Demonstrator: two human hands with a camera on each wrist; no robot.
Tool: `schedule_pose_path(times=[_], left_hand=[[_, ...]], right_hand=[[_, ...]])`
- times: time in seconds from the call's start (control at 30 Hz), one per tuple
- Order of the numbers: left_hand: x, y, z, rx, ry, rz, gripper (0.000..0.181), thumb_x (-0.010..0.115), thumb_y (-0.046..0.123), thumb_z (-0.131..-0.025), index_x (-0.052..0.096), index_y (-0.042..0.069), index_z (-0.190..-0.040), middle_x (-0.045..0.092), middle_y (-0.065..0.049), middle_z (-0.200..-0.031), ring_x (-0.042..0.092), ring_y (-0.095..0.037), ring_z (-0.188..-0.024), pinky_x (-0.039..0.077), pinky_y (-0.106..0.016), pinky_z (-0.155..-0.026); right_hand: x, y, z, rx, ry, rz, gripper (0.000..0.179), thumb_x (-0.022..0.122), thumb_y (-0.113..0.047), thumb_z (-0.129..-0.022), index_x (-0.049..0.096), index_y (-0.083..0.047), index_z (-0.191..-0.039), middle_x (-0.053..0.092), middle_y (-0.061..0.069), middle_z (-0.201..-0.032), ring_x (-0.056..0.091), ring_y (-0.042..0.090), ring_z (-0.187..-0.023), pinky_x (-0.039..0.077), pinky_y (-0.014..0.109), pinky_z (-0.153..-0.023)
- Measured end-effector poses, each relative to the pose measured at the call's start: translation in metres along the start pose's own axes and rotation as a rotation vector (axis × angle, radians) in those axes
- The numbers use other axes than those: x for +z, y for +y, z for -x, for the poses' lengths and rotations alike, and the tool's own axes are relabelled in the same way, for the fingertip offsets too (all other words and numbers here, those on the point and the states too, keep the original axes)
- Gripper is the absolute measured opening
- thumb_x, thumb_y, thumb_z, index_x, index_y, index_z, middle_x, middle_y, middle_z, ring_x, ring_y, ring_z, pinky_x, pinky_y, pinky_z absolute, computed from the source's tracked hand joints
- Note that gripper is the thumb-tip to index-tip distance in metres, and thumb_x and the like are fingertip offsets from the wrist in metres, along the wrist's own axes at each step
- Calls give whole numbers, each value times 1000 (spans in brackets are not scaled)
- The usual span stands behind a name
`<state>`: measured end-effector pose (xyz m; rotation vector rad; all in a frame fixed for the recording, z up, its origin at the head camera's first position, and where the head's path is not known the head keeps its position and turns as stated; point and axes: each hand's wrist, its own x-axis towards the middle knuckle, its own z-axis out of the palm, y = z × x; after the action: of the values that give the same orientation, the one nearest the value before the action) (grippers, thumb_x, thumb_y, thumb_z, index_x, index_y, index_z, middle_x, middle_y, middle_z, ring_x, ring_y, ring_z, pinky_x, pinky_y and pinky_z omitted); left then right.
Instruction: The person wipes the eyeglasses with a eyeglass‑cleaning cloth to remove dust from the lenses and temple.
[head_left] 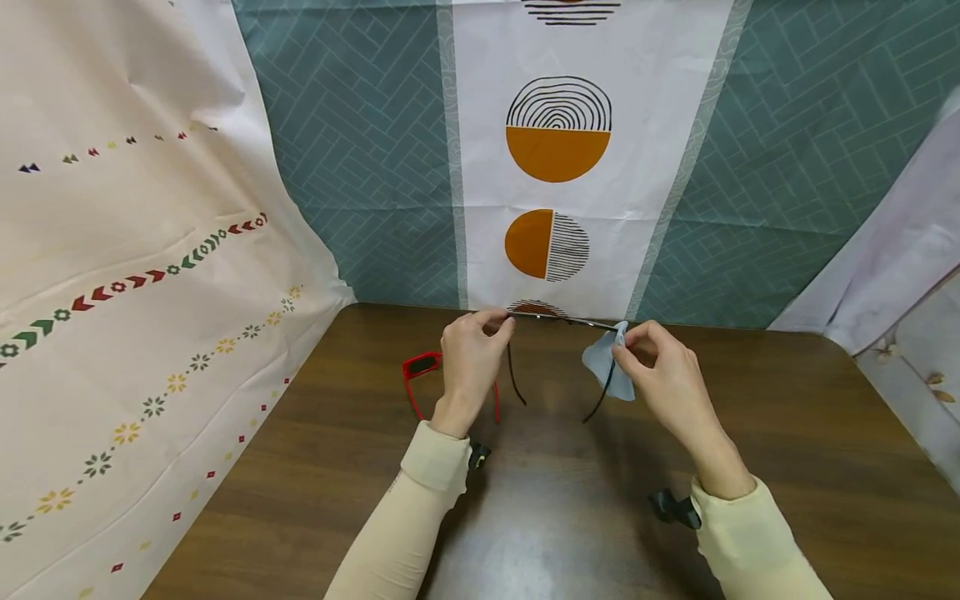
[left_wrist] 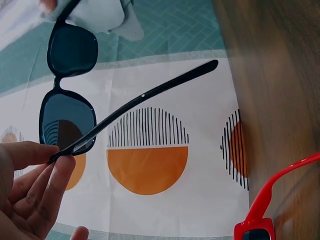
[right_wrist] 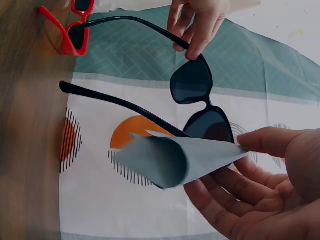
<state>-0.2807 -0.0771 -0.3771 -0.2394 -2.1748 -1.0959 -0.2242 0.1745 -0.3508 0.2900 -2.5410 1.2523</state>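
Black sunglasses (left_wrist: 73, 50) with dark lenses are held up above the table, their temples unfolded. The left hand (head_left: 476, 354) pinches one hinge corner between thumb and fingers, as the left wrist view shows. At the opposite corner is the right hand (head_left: 663, 371), gripping a pale blue-grey cloth (right_wrist: 195, 155) folded over the frame there. In the right wrist view this cloth covers part of the near lens and hinge. Red sunglasses (head_left: 422, 364) lie on the table beyond the left forearm, partly hidden by the left hand.
The brown wooden table (head_left: 540, 517) ends at a hanging teal and white patterned cloth (head_left: 360, 167) at the back. A cream embroidered cloth (head_left: 150, 275) drapes along the left side. Black straps (head_left: 673, 508) sit at both wrists.
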Motion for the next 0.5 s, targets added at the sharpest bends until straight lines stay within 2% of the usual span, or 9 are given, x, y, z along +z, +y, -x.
schedule_pose_path(times=[0.2,0.27,0.5], left_hand=[[1,1,1,16,-17,21,10,80,13,-92,83,6,-97,78,-2,-81,71,-18,-71,56,-38,-69],[1,2,1,13,-49,20,12,79,15,-93,83,6,-99,78,-2,-83,71,-18,-72,56,-39,-71],[0,5,1,-4,-204,20,20,77,23,-96,82,7,-107,79,-1,-87,72,-18,-75,55,-39,-74]], right_hand=[[2,1,-1,-26,79,4,31,59,-32,-108,69,-2,-111,76,17,-110,69,28,-104,47,23,-85],[1,1,-1,-25,104,2,29,61,-29,-107,70,-2,-109,76,16,-109,69,25,-101,47,19,-82],[1,3,-1,-33,203,25,15,70,-18,-101,68,-3,-104,77,13,-95,61,1,-77,45,15,-67]])
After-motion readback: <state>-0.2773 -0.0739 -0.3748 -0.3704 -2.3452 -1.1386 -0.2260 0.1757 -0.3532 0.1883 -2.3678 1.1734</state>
